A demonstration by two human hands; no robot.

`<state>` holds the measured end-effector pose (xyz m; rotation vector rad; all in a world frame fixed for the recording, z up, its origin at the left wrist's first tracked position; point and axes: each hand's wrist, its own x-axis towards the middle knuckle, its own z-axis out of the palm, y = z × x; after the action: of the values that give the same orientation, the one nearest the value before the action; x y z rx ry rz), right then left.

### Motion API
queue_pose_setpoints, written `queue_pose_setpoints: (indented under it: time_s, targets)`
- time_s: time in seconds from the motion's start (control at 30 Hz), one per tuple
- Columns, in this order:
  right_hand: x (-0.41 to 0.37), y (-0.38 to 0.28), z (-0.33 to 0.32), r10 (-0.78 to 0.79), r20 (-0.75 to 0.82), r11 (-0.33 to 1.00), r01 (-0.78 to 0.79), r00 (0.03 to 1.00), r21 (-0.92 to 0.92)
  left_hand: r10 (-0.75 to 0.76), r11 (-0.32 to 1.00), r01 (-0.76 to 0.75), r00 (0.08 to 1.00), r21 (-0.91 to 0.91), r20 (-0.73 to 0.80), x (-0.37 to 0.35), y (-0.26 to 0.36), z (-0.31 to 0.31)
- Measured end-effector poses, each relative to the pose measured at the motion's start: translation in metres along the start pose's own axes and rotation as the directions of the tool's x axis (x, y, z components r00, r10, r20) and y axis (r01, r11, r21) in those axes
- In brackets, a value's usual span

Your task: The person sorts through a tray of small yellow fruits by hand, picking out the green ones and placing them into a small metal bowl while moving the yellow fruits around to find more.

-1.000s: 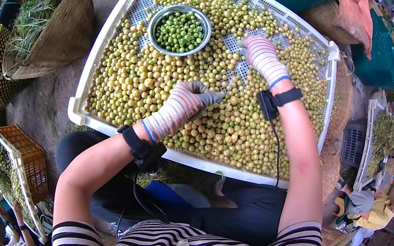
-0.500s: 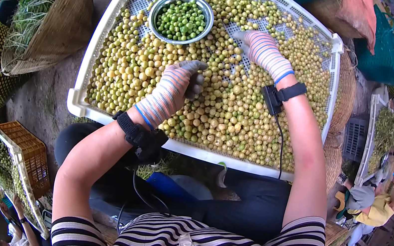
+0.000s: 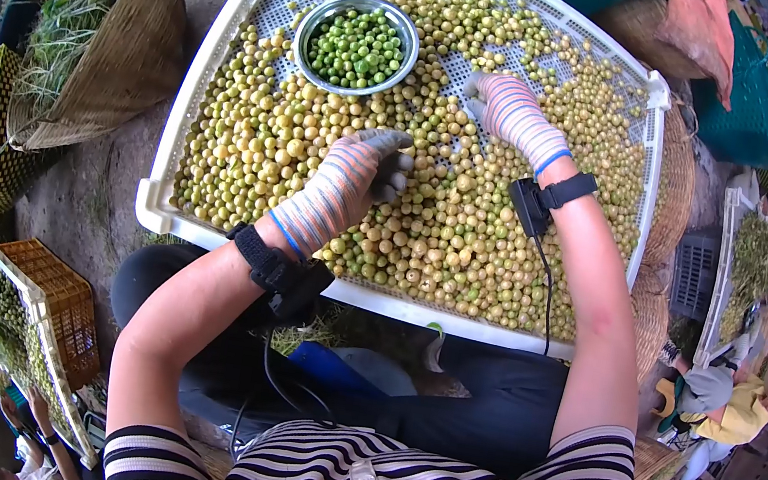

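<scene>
Yellow-green round fruits (image 3: 446,249) lie spread over a white mesh tray (image 3: 489,331). Near the tray's upper left a metal bowl (image 3: 303,60) holds bright green fruits (image 3: 357,47). Below and right of the bowl is my left hand (image 3: 348,181), in a striped glove with grey fingertips; its fingers curl over the fruits, and whatever is between them is hidden. My right hand (image 3: 514,116), gloved the same way, is right of the bowl, low over the fruits. Its fingers bend down at the edge of a bare mesh patch, their tips partly hidden.
A tilted woven basket (image 3: 122,46) with green stalks stands at the left. Below it are an orange crate (image 3: 66,303) and another tray (image 3: 46,340). At the right are a dark crate (image 3: 693,274), a further tray (image 3: 722,278) and a person in yellow (image 3: 741,413).
My left hand has moved slightly right and down, its fingers still curled. My right hand's fingers have drawn in and down a little. The whole view has shifted slightly.
</scene>
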<state>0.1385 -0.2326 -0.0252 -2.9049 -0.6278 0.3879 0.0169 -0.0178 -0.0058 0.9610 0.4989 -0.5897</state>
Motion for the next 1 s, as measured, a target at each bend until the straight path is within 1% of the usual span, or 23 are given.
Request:
queue_pose_setpoints:
  time_s: [0.07,0.13,0.17,0.2,0.27,0.33,0.37,0.4,0.43,0.47,0.5,0.53,0.6,0.63,0.67,0.7,0.73,0.8,0.83,0.87,0.9,0.97,1.0]
  targets:
    - [0.003,0.003,0.000,0.020,0.003,1.000,-0.020,1.000,0.017,-0.001,1.000,0.001,1.000,-0.012,0.004,0.002,-0.002,-0.001]
    - [0.004,0.001,-0.005,0.036,0.105,0.977,-0.057,0.994,0.207,0.000,1.000,0.001,1.000,-0.025,0.010,0.001,-0.001,0.001]
    - [0.001,-0.001,-0.004,-0.041,0.097,0.897,-0.006,0.994,0.442,-0.016,0.998,0.016,1.000,-0.055,0.009,0.000,0.000,0.002]
    - [0.003,0.001,0.008,-0.192,0.034,0.795,0.135,0.981,0.592,-0.033,0.996,0.034,0.999,-0.088,0.006,-0.001,0.001,0.002]
    - [-0.025,-0.038,-0.032,-0.297,0.177,0.666,0.070,0.938,0.743,-0.048,0.992,0.049,0.999,-0.118,0.009,0.004,-0.003,0.000]
    - [-0.031,-0.051,-0.039,-0.342,0.212,0.738,0.121,0.916,0.664,-0.092,0.973,0.097,0.995,-0.208,0.033,0.004,-0.002,0.000]
    - [-0.025,-0.043,-0.024,-0.297,0.110,0.744,0.157,0.949,0.649,-0.090,0.974,0.096,0.995,-0.205,0.039,0.005,0.001,0.000]
    - [-0.019,-0.036,-0.015,-0.295,0.107,0.745,0.159,0.949,0.647,-0.047,0.979,0.056,0.998,-0.194,0.050,0.005,0.005,-0.002]
    - [-0.015,-0.031,-0.010,-0.217,0.020,0.908,0.194,0.976,0.372,-0.003,0.983,0.014,0.998,-0.183,0.060,0.004,0.010,-0.003]
    - [-0.011,-0.025,-0.007,-0.163,-0.093,0.984,0.169,0.982,0.060,0.042,0.985,-0.029,0.997,-0.171,0.072,0.005,0.017,-0.003]
    - [-0.011,-0.030,-0.012,-0.092,0.026,0.996,0.093,0.995,-0.017,0.106,0.977,-0.097,0.994,-0.192,0.038,0.004,0.031,0.002]
    - [-0.010,-0.031,-0.007,-0.132,-0.011,0.987,0.130,0.991,-0.091,0.178,0.955,-0.178,0.984,-0.236,-0.023,0.002,0.044,0.009]
    - [-0.012,-0.034,-0.010,-0.069,0.068,0.954,0.086,0.995,-0.286,0.268,0.913,-0.248,0.963,-0.325,0.018,0.022,0.061,-0.006]
    - [-0.011,-0.031,-0.012,-0.071,0.065,0.953,0.087,0.995,-0.289,0.336,0.902,-0.312,0.941,-0.299,0.034,0.025,0.070,-0.007]
    - [-0.010,-0.025,-0.011,-0.079,0.046,0.988,0.084,0.996,-0.133,0.397,0.888,-0.371,0.917,-0.274,0.046,0.028,0.077,-0.009]
    - [-0.010,-0.018,-0.009,-0.085,0.029,0.996,0.084,0.996,0.028,0.412,0.892,-0.361,0.897,-0.274,0.160,0.036,0.081,-0.021]
    - [-0.010,-0.007,-0.005,-0.070,-0.019,0.986,0.072,0.997,0.148,0.394,0.886,-0.371,0.919,-0.278,0.029,0.027,0.085,-0.014]
    - [-0.009,0.007,-0.004,-0.013,0.007,0.870,0.008,1.000,0.493,0.454,0.883,-0.445,0.891,-0.148,0.028,0.023,0.087,-0.015]
    - [-0.013,0.010,-0.006,-0.034,-0.064,0.832,0.064,0.997,0.550,0.450,0.885,-0.442,0.893,-0.148,0.027,0.018,0.088,-0.014]
    - [-0.016,0.012,-0.007,0.005,-0.012,0.736,0.004,1.000,0.677,0.476,0.879,-0.475,0.880,-0.041,0.004,0.013,0.087,-0.012]
    - [-0.019,0.008,-0.012,0.009,-0.006,0.736,-0.003,1.000,0.677,0.504,0.862,-0.502,0.864,0.066,-0.014,0.008,0.086,-0.010]
    - [-0.019,0.003,-0.013,0.013,0.000,0.737,-0.009,1.000,0.676,0.508,0.858,-0.501,0.860,0.115,-0.040,0.005,0.082,-0.008]
    - [-0.016,0.000,-0.010,-0.008,-0.040,0.861,0.027,0.999,0.508,0.515,0.850,-0.499,0.855,0.165,-0.064,0.003,0.079,-0.008]
